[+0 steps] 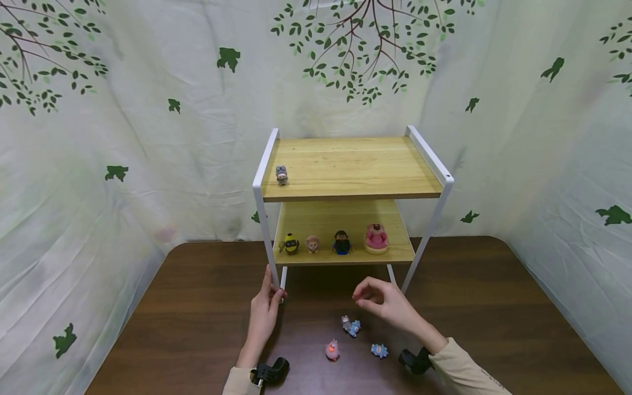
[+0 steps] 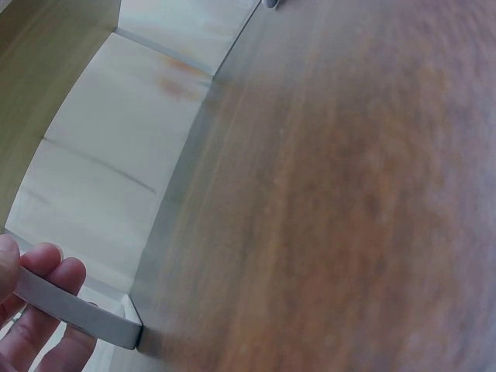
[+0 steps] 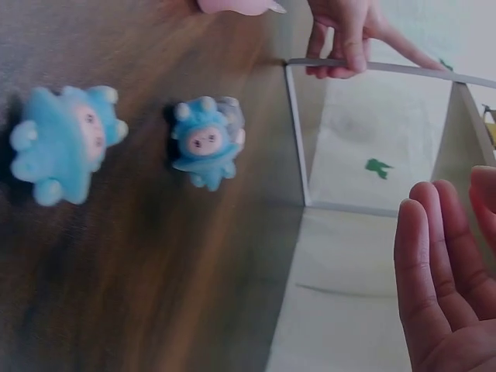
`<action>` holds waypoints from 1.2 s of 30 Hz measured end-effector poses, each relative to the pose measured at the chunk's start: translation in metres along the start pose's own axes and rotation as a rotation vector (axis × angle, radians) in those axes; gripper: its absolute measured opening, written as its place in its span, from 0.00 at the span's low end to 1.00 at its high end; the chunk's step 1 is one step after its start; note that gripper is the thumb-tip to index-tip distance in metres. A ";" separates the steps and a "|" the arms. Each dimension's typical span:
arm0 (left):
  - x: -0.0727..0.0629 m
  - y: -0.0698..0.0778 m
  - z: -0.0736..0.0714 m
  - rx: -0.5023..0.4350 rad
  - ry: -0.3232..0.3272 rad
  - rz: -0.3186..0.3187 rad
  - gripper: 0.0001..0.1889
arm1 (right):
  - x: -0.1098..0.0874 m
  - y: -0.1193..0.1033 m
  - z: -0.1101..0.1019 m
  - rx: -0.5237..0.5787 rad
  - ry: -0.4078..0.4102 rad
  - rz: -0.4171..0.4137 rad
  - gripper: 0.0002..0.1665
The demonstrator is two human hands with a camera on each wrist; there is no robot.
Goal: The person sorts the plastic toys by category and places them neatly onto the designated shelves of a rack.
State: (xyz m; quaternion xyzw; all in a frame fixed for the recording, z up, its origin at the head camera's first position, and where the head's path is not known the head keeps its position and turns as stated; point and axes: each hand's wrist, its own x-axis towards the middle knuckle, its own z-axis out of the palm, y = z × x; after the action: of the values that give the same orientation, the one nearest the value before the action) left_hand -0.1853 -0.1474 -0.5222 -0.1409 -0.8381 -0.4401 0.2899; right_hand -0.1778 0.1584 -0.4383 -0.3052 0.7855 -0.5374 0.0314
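Note:
My left hand [image 1: 263, 311] grips the front left leg of a two-tier shelf [image 1: 353, 189]. In the left wrist view that white leg [image 2: 81, 311] runs between thumb and fingers. Over the table, before the shelf's right side, hovers my right hand [image 1: 387, 302], fingers loosely bent and holding nothing. Below it lie a blue figurine [image 1: 354, 328] with a small grey one [image 1: 345, 321] against it, another blue figurine [image 1: 379, 350] and a pink figurine [image 1: 332, 350]. The right wrist view shows the two blue figurines close up, with pale faces.
On the lower tier stand a yellow figurine [image 1: 291, 243], a tan head-shaped one [image 1: 312, 243], a dark-haired one [image 1: 341, 242] and a pink bear [image 1: 376, 239]. A grey figurine [image 1: 281, 175] is at the upper tier's left. The brown table [image 1: 197, 307] meets a leaf-printed curtain [image 1: 207, 164].

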 end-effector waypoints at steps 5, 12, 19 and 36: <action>0.000 0.001 0.000 -0.008 -0.002 -0.015 0.39 | -0.003 0.008 0.004 0.004 -0.018 0.033 0.05; 0.001 0.002 -0.001 -0.012 -0.011 -0.026 0.37 | -0.006 0.016 0.009 -0.003 -0.011 0.013 0.06; 0.001 0.002 0.000 -0.012 -0.001 -0.011 0.39 | -0.010 0.025 0.013 -0.021 -0.038 0.010 0.07; 0.000 -0.001 0.001 -0.001 0.011 0.028 0.42 | -0.018 0.042 0.022 -0.076 -0.099 0.132 0.12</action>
State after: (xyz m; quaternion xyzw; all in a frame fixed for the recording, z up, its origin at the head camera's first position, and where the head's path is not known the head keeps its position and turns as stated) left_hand -0.1856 -0.1473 -0.5231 -0.1502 -0.8342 -0.4371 0.3008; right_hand -0.1739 0.1595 -0.4882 -0.2800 0.8213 -0.4881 0.0940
